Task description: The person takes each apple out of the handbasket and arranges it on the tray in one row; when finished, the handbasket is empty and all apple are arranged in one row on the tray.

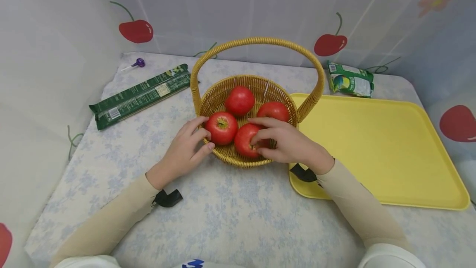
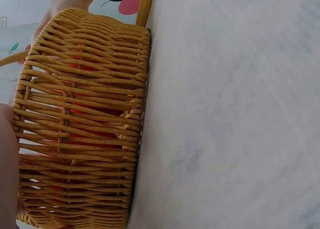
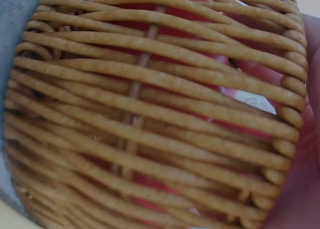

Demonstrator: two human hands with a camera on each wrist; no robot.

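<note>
Touching nearest apple (image 1: 244,139), right hand (image 1: 285,140)

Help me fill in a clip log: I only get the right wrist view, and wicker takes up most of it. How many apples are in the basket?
Observer: The head view shows four red apples in the basket.
Operator: Where is the left hand? I can't see it at all.
Observer: It is at the basket's left rim, with its fingers beside the leftmost apple.
Operator: Does anything lie on the table farther left?
Observer: Yes, a long green packet lies at a slant to the left of the basket.
</note>
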